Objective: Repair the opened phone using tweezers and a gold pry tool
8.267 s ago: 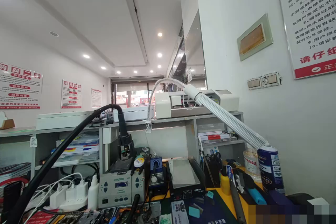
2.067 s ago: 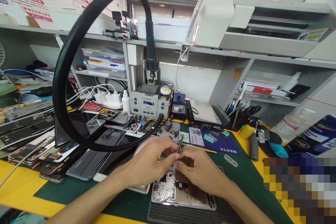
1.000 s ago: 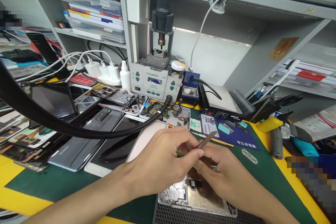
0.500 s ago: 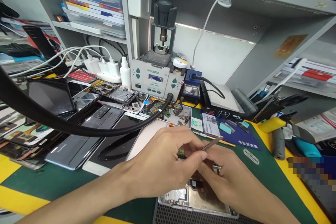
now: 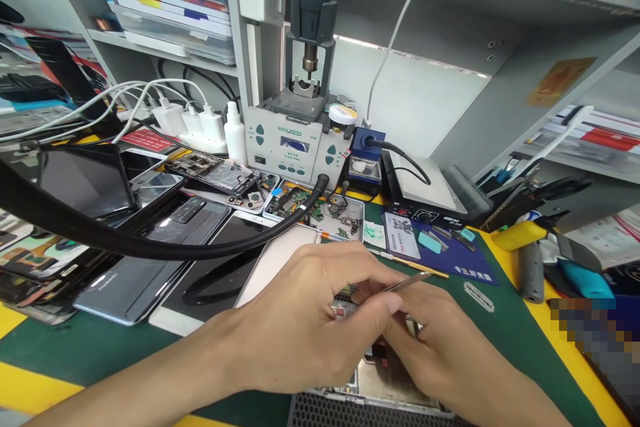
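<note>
A: Head view: can you read any writing on the bench?

B: Only a little. The grey station (image 5: pixel 289 148) at the back has a small green label and a blue screen, but the letters are too blurred. The blue mat (image 5: pixel 453 257) has white characters, and I cannot read them. The card (image 5: pixel 408 244) beside it has print, too small.

A: How are the hands?

B: Both are low in the middle, close together over the open phone (image 5: pixel 385 383), which lies on the green mat (image 5: pixel 100 340) at the near edge. The left hand (image 5: pixel 305 327) comes in from the lower left, its thumb and fingers pinched on a small board (image 5: pixel 343 307). The right hand (image 5: pixel 440 353) comes from the lower right, its fingers closed on the tweezers (image 5: pixel 407 282); the metal end points up and to the right.

A: Do the hands touch?

B: Yes, the fingertips meet above the phone.
</note>
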Demonstrator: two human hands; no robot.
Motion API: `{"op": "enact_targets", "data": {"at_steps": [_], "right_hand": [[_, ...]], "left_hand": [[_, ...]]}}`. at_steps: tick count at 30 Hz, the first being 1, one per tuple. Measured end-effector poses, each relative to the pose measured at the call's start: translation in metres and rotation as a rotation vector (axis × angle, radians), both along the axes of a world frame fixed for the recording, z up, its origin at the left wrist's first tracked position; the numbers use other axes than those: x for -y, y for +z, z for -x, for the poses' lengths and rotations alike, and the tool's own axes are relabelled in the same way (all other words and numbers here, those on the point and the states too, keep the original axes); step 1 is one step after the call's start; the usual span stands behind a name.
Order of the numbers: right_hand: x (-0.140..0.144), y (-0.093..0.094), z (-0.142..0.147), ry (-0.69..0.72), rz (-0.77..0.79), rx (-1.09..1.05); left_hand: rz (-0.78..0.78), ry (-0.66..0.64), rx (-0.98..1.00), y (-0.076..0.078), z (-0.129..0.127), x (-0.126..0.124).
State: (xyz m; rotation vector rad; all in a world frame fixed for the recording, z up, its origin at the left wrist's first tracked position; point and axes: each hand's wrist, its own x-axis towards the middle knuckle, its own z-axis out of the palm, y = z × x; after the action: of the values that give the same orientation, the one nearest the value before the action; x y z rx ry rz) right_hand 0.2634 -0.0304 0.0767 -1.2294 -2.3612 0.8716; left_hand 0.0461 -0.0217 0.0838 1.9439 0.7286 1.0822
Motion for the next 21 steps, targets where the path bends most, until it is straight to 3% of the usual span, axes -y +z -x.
{"op": "enact_targets", "data": {"at_steps": [8,10,13,16,21], "right_hand": [[-0.001,0.003,0.001,-0.004,0.016,-0.014],[-0.001,0.005,-0.001,-0.014,0.001,-0.005],[-0.002,0.005,-0.007,-0.075,-0.081,-0.016],[0.001,0.002,-0.013,-0.138,-0.157,-0.005],[0.003,-0.005,-0.014,-0.159,-0.118,-0.003]], "left_hand": [[-0.052,0.052,0.026,0.0,0.002,-0.003],[-0.035,0.085,-0.092,0.005,0.007,-0.005],[-0.013,0.049,-0.451,0.006,0.022,-0.007],[-0.043,0.011,-0.717,-0.007,0.038,-0.003],[-0.271,0.059,-0.784,-0.037,0.046,0.006]]}}
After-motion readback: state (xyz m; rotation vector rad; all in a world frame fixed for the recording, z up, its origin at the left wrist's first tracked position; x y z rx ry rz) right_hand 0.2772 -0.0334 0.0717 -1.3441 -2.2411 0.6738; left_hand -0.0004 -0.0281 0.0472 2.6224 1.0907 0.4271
